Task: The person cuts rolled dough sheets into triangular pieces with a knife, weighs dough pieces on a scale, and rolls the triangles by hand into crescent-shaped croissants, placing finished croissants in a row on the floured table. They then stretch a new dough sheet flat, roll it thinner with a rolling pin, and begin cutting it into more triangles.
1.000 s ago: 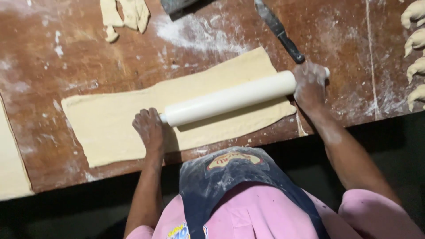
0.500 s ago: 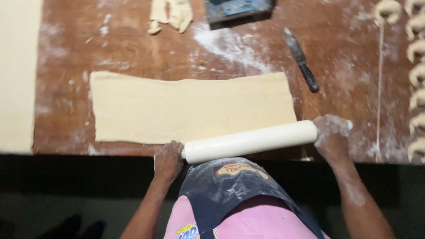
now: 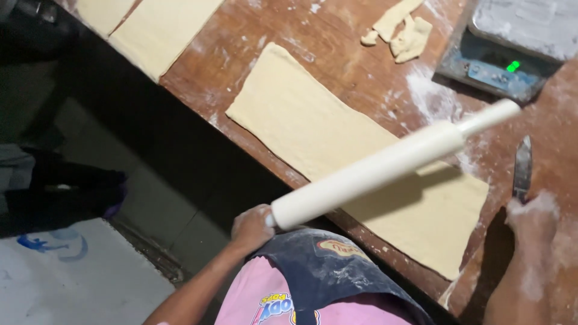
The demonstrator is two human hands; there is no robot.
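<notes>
My left hand (image 3: pixel 251 227) grips one handle of a white rolling pin (image 3: pixel 373 171), which is lifted and slants up to the right above a long flat sheet of dough (image 3: pixel 313 129) on the floured brown wooden table (image 3: pixel 337 42). My right hand (image 3: pixel 533 219), dusted with flour, rests on the table at the sheet's right end, off the pin and holding nothing. A knife with a dark handle (image 3: pixel 522 167) lies just above that hand.
A digital kitchen scale (image 3: pixel 509 51) stands at the top right. Dough scraps (image 3: pixel 402 31) lie left of it. Two more dough sheets (image 3: pixel 159 30) lie at the top left. The table edge runs diagonally, with dark floor and a white sheet (image 3: pixel 66 271) below.
My right hand has let go of the rolling pin and dropped to the table. My left hand has lifted the pin off the dough. The view has swung left and tilted.
</notes>
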